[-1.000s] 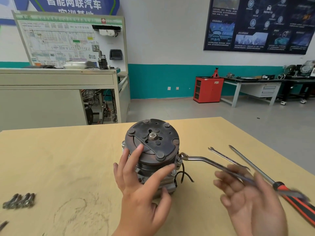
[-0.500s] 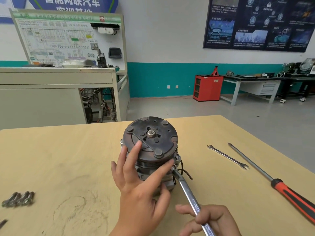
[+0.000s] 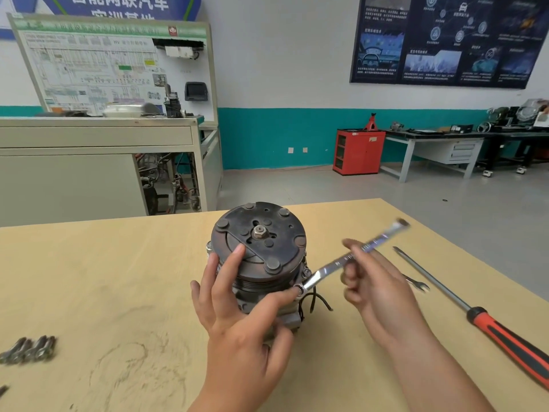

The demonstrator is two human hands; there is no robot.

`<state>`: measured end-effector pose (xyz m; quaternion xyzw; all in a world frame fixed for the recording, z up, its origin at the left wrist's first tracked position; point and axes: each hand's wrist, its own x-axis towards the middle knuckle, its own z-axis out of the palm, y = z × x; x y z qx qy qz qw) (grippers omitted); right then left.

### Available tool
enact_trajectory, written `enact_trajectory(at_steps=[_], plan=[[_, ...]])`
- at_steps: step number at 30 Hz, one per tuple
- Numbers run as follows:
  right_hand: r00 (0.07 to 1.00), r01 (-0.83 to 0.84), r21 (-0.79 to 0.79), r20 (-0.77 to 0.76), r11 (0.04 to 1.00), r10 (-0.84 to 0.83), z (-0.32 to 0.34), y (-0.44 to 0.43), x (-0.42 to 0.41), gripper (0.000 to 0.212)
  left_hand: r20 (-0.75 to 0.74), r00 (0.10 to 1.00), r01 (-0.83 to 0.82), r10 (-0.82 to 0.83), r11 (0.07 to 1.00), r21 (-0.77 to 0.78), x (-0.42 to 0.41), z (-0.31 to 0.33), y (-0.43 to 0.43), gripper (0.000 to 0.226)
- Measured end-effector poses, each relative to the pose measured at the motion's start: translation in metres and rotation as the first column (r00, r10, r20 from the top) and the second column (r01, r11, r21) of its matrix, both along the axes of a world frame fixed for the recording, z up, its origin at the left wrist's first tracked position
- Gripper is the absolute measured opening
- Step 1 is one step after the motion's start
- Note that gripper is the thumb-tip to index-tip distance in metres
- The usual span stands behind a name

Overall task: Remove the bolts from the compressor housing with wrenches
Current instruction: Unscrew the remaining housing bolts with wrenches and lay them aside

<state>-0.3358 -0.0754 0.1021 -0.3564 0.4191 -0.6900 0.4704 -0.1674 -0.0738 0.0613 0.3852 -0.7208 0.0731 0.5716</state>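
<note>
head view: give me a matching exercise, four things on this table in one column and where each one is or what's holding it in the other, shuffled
Column one
1. compressor
2. wrench
3. screwdriver
4. loose bolts

Column two
a. lying in a small heap near the left edge of the table
b. held by the right hand, ring end at the housing
c. steadied by the spread fingers of the left hand
d. lying on the far right, red and black handle nearest the camera

Pairs: 1-c, 2-b, 3-d, 4-a
</note>
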Motion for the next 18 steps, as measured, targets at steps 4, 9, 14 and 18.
enact_trajectory(at_steps=[4,9,14,18], plan=[[0.976,-0.175,0.09,-0.115,0.98,0.185,0.017,-0.043,0.007,0.02,-0.007,1.0,0.024,-0.024,1.0,-0.006,0.001,-0.001,-0.001,0.038],[0.93,-0.337,0.018,0.161,0.941,0.33,0.02,-0.041,0.007,0.019,0.015,1.0,0.005,-0.006,1.0,0.001,0.0,0.0,0.0,0.048],[0.931,-0.125,-0.189,0.317,0.974,0.181,0.015,0.0,-0.02,0.021,-0.001,1.0,0.018,-0.018,1.0,0.019,0.0,0.0,0.0,0.049],[0.993,-0.076,-0.229,0.073,0.97,0.096,0.009,0.052,-0.029,0.008,-0.008,1.0,0.022,-0.022,1.0,0.018,0.001,-0.001,0.0,0.046]])
